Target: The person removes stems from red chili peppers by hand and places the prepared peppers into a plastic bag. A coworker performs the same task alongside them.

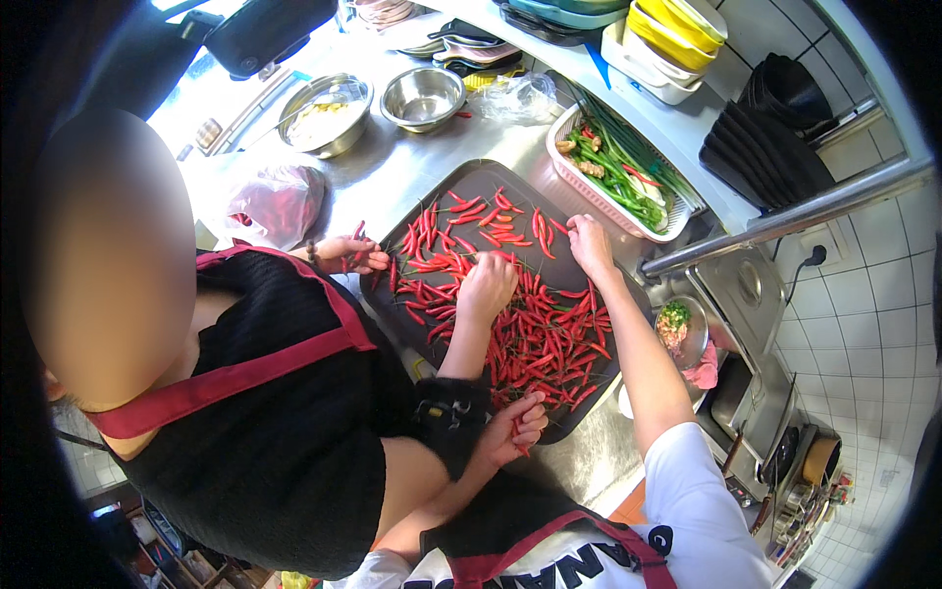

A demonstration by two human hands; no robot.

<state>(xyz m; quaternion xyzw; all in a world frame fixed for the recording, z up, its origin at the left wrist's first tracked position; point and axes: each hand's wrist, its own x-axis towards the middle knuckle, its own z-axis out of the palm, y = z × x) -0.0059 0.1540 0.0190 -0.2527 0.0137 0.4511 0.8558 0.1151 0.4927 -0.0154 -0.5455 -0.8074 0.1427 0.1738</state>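
A dark tray (530, 434) bears many red chili peppers (544, 346), densest towards its near side. My left hand (515, 431) is closed around a few red chilies at the tray's near edge. My right hand (587, 239) reaches over the tray's right side, its fingertips pinched on a red chili (557, 227). A co-worker beside me, in a black top and red-trimmed apron, has one hand (364, 254) with chilies at the tray's left edge. The co-worker's other hand (487, 283) is over the chilies at the middle; what its fingers touch is hidden.
A white basket (589, 193) of green onions and peppers stands beyond the tray. Steel bowls (423, 99) and a plastic bag (276, 202) lie on the steel counter. A shelf and a metal rail (780, 217) run at the right, near a bowl of chopped food (681, 331).
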